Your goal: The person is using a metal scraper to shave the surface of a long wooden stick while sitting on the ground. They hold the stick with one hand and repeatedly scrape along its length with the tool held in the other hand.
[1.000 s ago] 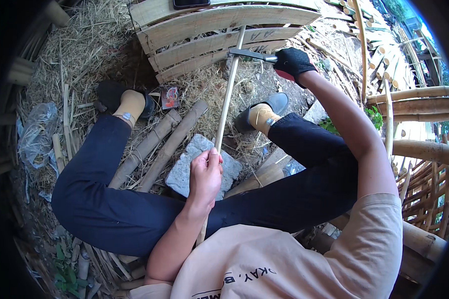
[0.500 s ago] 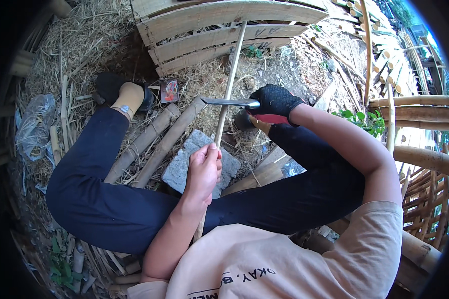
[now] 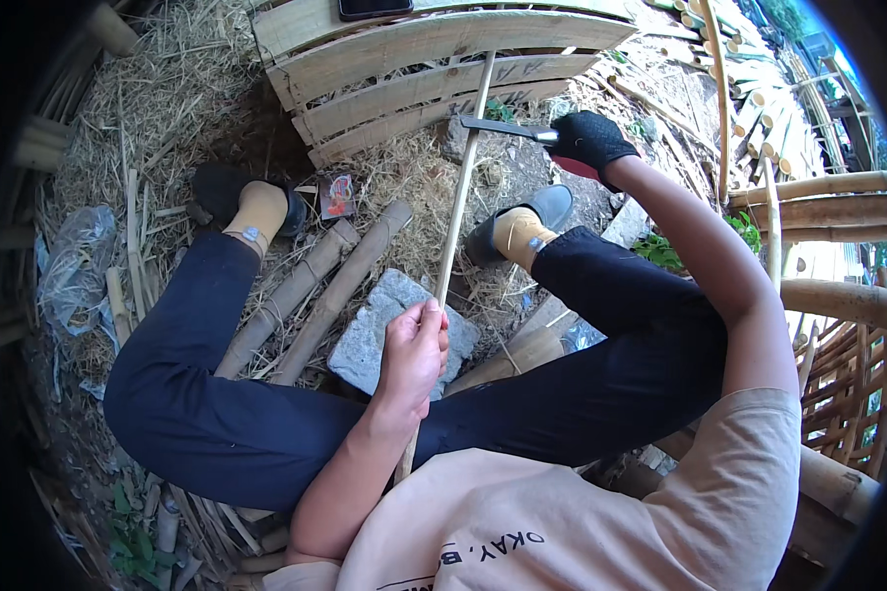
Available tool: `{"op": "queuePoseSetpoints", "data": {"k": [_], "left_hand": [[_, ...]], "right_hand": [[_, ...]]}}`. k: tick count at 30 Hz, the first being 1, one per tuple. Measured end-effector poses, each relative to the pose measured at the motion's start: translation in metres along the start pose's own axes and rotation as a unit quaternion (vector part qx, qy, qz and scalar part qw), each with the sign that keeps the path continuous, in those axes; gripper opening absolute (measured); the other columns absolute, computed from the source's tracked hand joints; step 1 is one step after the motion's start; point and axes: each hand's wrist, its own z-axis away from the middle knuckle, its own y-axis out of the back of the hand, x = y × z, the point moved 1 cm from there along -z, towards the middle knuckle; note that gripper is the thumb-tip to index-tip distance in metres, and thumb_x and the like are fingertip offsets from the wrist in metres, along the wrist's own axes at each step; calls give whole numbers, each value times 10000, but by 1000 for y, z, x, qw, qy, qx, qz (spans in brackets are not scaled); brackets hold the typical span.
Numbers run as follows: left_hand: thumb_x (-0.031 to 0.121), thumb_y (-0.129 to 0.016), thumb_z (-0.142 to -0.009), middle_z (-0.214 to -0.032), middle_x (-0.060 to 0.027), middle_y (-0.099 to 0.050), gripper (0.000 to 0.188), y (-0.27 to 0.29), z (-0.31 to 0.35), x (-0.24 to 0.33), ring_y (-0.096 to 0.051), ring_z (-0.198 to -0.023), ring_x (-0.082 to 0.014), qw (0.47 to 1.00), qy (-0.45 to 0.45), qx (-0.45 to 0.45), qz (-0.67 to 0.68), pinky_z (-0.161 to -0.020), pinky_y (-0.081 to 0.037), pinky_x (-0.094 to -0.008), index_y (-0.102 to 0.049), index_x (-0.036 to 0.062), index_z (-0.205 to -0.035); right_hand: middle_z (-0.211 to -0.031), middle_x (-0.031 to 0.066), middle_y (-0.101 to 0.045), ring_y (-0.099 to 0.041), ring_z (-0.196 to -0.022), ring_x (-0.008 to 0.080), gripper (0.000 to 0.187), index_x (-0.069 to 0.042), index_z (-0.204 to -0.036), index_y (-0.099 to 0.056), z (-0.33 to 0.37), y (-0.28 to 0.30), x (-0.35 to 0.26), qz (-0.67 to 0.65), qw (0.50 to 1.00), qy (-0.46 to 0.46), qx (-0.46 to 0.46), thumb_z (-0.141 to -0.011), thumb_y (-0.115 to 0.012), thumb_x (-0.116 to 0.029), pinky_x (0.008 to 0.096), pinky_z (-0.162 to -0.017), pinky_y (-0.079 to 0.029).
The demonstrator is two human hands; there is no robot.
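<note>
My bare left hand (image 3: 414, 353) is closed around a long, thin bamboo strip (image 3: 458, 202). The strip runs from beside my waist up to the slatted wooden crate, where its far end overlaps the slats. In a black glove with some red on it, my right hand (image 3: 591, 144) grips the handle of a knife (image 3: 508, 128). The knife's straight blade lies across the strip's far part, just short of the crate. Under the strip, between my legs, a grey stone block (image 3: 379, 340) sits on the ground, partly hidden by my left hand.
The wooden crate (image 3: 394, 64) stands ahead, with a dark phone-like object (image 3: 375, 8) on top. Two bamboo poles (image 3: 340, 291) lie left of the block. Straw covers the ground, a clear plastic bag (image 3: 74, 261) lies far left, and bamboo rails (image 3: 823, 212) stand at right.
My right hand has moved the knife away from me along the strip, toward the crate. The left hand keeps its hold on the strip nearly in place.
</note>
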Motion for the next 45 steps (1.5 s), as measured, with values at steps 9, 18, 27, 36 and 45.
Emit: {"op": "queuePoseSetpoints", "data": {"k": [9,18,27,36,45], "left_hand": [[280,-415,-1070,-581,114,-323,276,8,-6,8,-252,-440,4,999,-4,33,7,-396,-200,-196,-497,118,-863],[276,-387,-1077,-578,100,-343,303,10,-16,-14,-261,-445,3,982,-84,90,-140,-399,-214,-197,-494,92,-862],[221,-399,-1064,-568,65,-386,325,7,-12,-13,-307,-469,-20,980,-107,101,-137,-430,-249,-227,-523,55,-814],[221,-417,-1064,-557,87,-359,315,7,-4,-1,-283,-453,-7,992,-70,79,-75,-412,-211,-225,-513,64,-807],[268,-426,-1067,-582,105,-344,289,7,-5,6,-273,-452,7,999,-20,36,-16,-405,-210,-198,-504,84,-857]], "right_hand": [[-879,174,-709,-686,-854,375,282,-133,-970,-724,50,-13,-93,-163,972,132,-103,-798,-685,-352,449,-782,-530],[-827,137,-714,-711,-820,324,192,-155,-846,-748,56,-4,-115,-32,985,144,-91,-733,-639,-265,425,-732,-568],[-833,148,-714,-705,-826,344,184,-160,-875,-750,36,-3,-87,-5,995,86,-41,-756,-642,-248,440,-746,-564],[-871,180,-709,-695,-861,356,273,-141,-952,-748,-2,6,-6,-14,998,-48,30,-794,-622,-324,436,-779,-549],[-918,176,-714,-687,-886,361,300,-138,-973,-731,37,-16,-69,-133,978,127,-98,-811,-683,-385,447,-793,-526]]}}
